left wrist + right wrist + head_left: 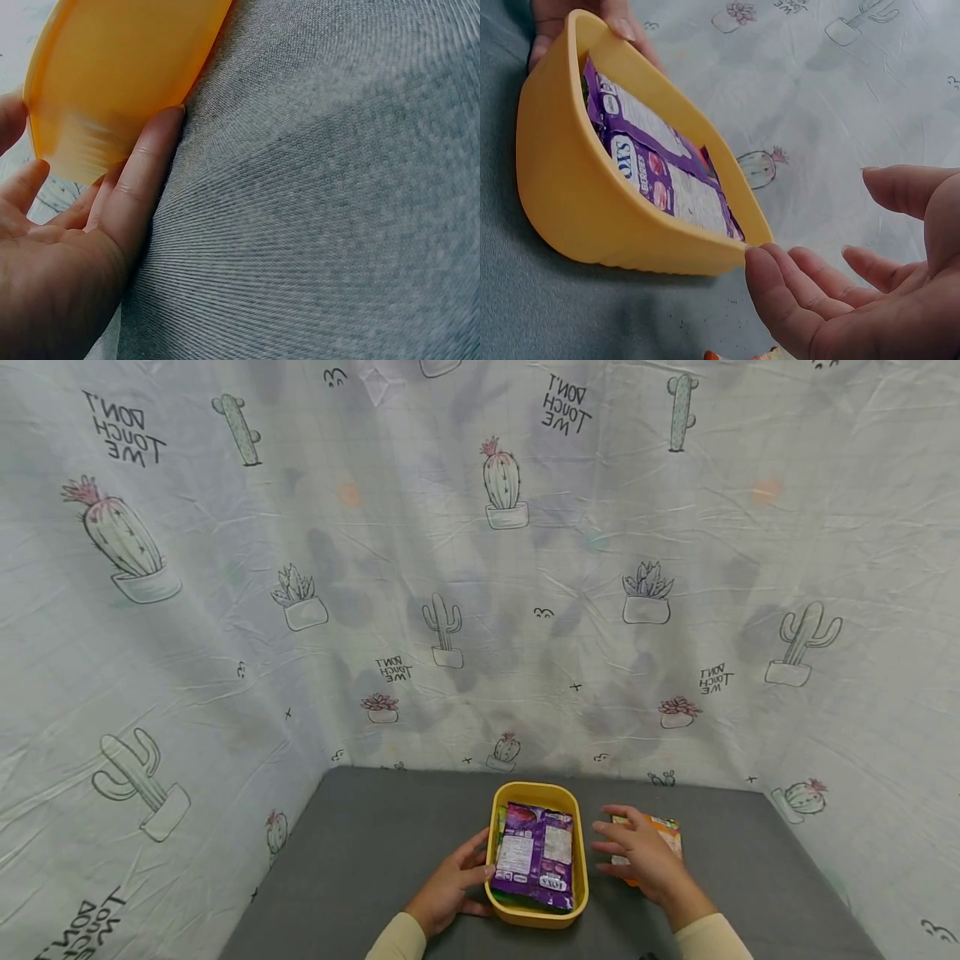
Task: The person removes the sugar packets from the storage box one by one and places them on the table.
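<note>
A yellow plastic container (543, 920) holds a purple snack packet (536, 858), its printed back facing up; a bit of green shows underneath. My left hand (453, 877) holds the container's left side, thumb over the rim and fingers along the outer wall (127, 67). To the right of the container, my right hand (637, 853) hovers with fingers spread, holding nothing. Beneath that hand lies an orange packet (670, 831), partly covered by it. In the right wrist view, the right fingertips (761, 262) appear close to the container's corner; contact there I cannot tell.
Everything stands on a grey cloth-covered table (375, 835). A pale curtain (465, 568) printed with cacti encloses the back and both sides. A small dark object (648, 956) shows at the bottom edge of the head view.
</note>
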A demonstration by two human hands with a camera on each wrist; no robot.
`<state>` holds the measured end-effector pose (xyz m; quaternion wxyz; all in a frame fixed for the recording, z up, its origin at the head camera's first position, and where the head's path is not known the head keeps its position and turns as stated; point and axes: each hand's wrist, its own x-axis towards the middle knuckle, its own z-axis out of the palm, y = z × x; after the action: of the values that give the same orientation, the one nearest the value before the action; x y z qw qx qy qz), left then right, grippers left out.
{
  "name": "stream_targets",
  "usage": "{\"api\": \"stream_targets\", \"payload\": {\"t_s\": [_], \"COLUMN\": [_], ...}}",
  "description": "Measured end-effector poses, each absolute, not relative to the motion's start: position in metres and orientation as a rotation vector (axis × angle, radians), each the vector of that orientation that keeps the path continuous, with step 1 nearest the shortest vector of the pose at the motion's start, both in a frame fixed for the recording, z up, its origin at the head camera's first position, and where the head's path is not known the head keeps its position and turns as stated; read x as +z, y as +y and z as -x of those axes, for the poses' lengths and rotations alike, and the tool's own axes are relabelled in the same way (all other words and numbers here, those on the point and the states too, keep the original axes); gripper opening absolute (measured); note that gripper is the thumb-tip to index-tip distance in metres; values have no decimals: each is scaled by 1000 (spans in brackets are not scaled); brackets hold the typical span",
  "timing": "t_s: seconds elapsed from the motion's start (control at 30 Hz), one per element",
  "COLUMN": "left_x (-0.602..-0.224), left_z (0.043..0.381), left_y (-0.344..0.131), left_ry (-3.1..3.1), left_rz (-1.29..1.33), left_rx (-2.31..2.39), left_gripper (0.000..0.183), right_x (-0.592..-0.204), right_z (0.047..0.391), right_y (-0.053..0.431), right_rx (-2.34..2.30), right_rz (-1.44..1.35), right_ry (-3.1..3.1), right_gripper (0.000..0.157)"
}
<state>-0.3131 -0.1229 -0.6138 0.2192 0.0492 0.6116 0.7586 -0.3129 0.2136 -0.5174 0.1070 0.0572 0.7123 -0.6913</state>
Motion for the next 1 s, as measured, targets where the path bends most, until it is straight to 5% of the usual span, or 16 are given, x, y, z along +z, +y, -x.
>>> {"api": "stream_targets", "payload": {"t_s": [1.0], "left_x": [-615], "left_z": [314], "left_y": [-122], "left_ry": [1697], "left_rz": [-125], "left_rx": [2089], "left_gripper": [79], "right_x": [-521], "right_z": [313], "right_y": [184], "right_rx": [-2026], "right_rz": [-146], "right_ry": [2045], "right_gripper": [74]}}
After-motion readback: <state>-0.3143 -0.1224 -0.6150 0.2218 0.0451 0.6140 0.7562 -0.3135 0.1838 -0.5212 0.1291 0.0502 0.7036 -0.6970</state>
